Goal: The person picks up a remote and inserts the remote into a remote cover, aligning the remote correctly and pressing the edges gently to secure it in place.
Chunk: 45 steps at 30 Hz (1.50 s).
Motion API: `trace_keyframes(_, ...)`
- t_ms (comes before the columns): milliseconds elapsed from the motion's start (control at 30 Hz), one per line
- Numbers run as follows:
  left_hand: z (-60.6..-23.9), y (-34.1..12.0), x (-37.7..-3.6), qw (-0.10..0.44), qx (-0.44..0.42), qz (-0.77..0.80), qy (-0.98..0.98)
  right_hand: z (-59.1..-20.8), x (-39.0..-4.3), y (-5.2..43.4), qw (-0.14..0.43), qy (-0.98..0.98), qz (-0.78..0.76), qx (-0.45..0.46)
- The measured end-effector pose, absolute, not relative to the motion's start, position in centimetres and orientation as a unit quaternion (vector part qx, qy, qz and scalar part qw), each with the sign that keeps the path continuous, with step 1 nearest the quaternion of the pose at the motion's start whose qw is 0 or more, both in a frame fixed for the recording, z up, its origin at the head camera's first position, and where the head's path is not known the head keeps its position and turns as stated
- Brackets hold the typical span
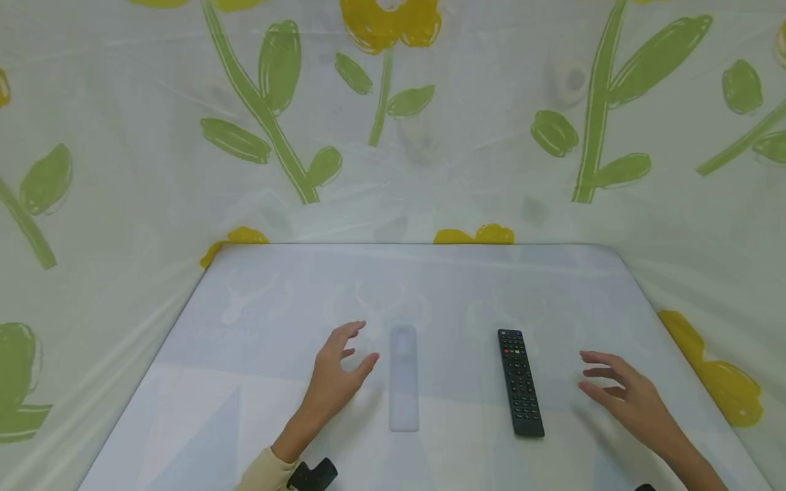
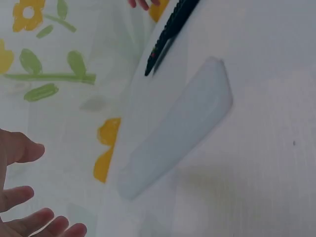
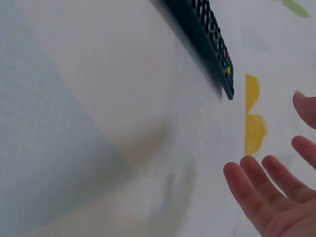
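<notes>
Remote control [image 1: 520, 383] and translucent cover [image 1: 404, 385] laid apart on the bench [image 1: 454, 300]

Neither item is held. The left hand [image 1: 338, 375] is raised just left of the cover, and the right hand [image 1: 632, 399] is raised to the right of the remote control; in both, the fingers are loosely bent, the thumb is parted from them, and nothing is grasped. Both items are set lengthwise between the hands, presumably so that each can be reached without arms being crossed. The keys are turned upward, probably so that they can be read.

Only in the head view is the full layout shown. In the left wrist view, the cover's tapering length is seen obliquely; in the right wrist view, the remote control's dark side edge is revealed, while the cover is not seen. Whether the cover is hollow cannot be told.
</notes>
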<state>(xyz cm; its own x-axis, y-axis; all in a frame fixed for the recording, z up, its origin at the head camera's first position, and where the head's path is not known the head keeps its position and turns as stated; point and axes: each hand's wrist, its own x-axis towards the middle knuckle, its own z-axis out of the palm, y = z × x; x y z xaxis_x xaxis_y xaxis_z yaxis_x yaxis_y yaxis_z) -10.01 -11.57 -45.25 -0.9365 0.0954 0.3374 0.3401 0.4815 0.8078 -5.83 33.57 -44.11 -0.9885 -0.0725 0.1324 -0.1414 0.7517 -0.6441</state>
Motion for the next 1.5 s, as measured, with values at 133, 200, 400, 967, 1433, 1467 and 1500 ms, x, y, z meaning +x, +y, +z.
trace_keyframes(133, -45.3, -9.8, -9.9, 0.076, -0.126, -0.549, -0.823, -44.1, -5.9, 33.1, 0.023, -0.928, 0.37, 0.03)
trace_keyframes(200, -44.9, -8.9, -9.7, 0.051, -0.124, -0.574, -0.808, -44.0, -5.9, 32.9, 0.017, -0.922, 0.386, 0.027)
trace_keyframes(400, -42.0, -6.4, -8.5, -0.022, -0.108, -0.618, -0.778, -43.7, -6.5, 31.9, -0.008, -0.897, 0.441, 0.015)
trace_keyframes(967, -46.4, -0.2, -10.0, -0.136, -0.094, -0.692, -0.702, -45.6, -7.0, 30.1, -0.074, -0.857, 0.507, -0.051)
trace_keyframes(1433, -47.4, 4.4, -11.5, -0.187, -0.087, -0.698, -0.685, -46.2, -7.9, 29.1, -0.077, -0.829, 0.552, -0.043)
trace_keyframes(1467, -47.5, 4.8, -11.6, -0.192, -0.084, -0.7, -0.683, -46.2, -7.8, 29.1, -0.076, -0.827, 0.555, -0.041)
trace_keyframes(1500, -47.6, 5.2, -11.7, -0.195, -0.082, -0.702, -0.68, -46.2, -7.8, 29.1, -0.076, -0.825, 0.559, -0.04)
